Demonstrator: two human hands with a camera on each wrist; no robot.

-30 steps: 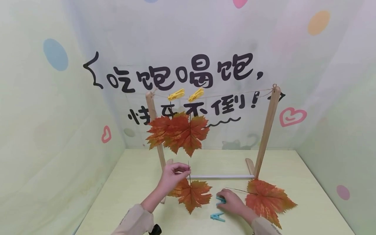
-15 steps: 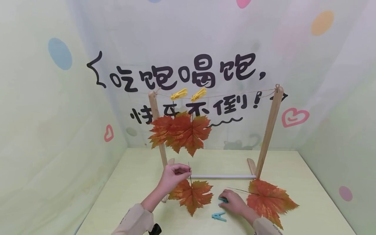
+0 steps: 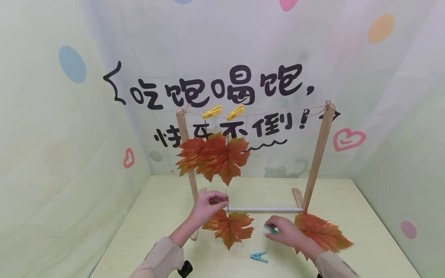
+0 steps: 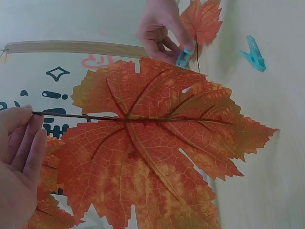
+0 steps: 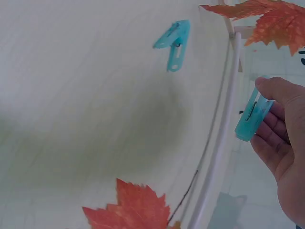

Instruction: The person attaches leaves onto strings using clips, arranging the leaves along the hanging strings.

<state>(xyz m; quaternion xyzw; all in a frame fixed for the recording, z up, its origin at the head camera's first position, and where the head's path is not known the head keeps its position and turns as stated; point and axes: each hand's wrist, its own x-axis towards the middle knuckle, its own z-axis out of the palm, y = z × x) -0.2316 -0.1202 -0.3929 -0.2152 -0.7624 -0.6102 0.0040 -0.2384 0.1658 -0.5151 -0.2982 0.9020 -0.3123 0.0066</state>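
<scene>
Hung leaves: two orange-red leaves (image 3: pixel 222 154) overlap below yellow clips (image 3: pixel 235 112) on the string (image 3: pixel 269 113), toward the left post (image 3: pixel 182 127).
Lying leaf (image 3: pixel 325 233): by the foot of the right post (image 3: pixel 317 158), partly behind my wrist in the head view.
Loose blue clip (image 3: pixel 259 256): on the surface (image 3: pixel 139 231), nearer my body than either hand.
White bar (image 3: pixel 267 210): low, between the posts.
Room: the string runs on from the yellow clips to the right post; I am well inside the surface's side edges.
My left hand (image 3: pixel 208 204): thumb and fingers pinch the held leaf (image 3: pixel 232 227) by its stem, blade hanging below.
My right hand (image 3: pixel 283 231): thumb and fingers grip the held blue clip (image 5: pixel 251 119), raised off the surface.
</scene>
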